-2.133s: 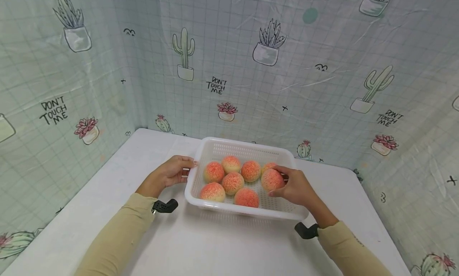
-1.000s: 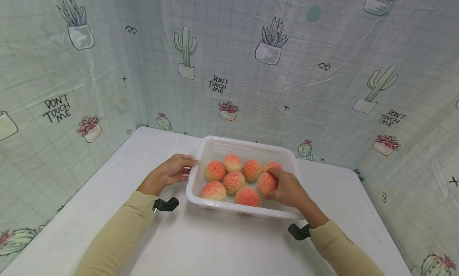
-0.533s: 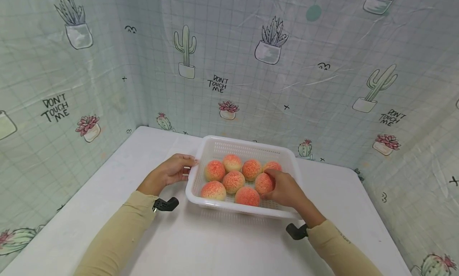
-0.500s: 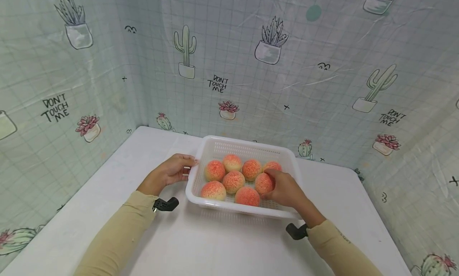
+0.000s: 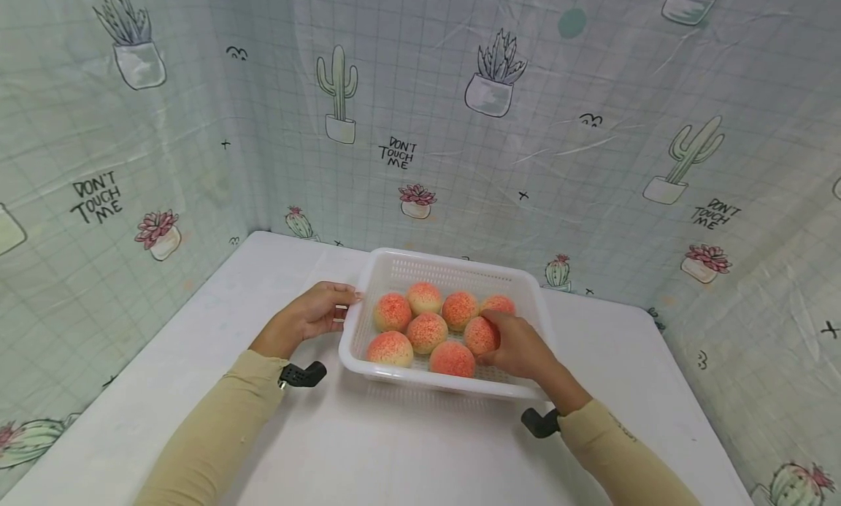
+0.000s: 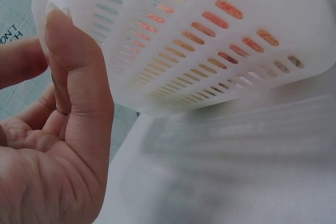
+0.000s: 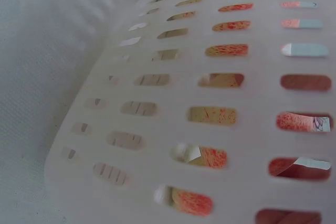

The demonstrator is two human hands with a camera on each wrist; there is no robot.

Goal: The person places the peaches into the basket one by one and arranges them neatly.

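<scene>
A white plastic basket (image 5: 453, 271) with slotted walls holds several round peaches, yellow with red speckles, such as one front peach (image 5: 452, 360). My left hand (image 5: 307, 314) pinches the basket's left rim; in the left wrist view its thumb (image 6: 84, 85) presses the outer side. Inside the basket, toward the right, my right hand (image 5: 521, 347) grips a peach (image 5: 480, 336) between thumb and fingers. That peach sits beside the others, partly covered by the hand. In the right wrist view the slotted wall (image 7: 252, 98) hides most of the hand and peaches.
The basket stands on a white table (image 5: 407, 447). Behind and at both sides hangs a curtain (image 5: 420, 112) printed with cacti. A dark wrist camera (image 5: 304, 375) is on the left wrist, another wrist camera (image 5: 542, 423) on the right.
My right hand has moved left and slightly down with the gripped peach, bringing it closer to the middle peaches. The left hand keeps its hold on the rim.
</scene>
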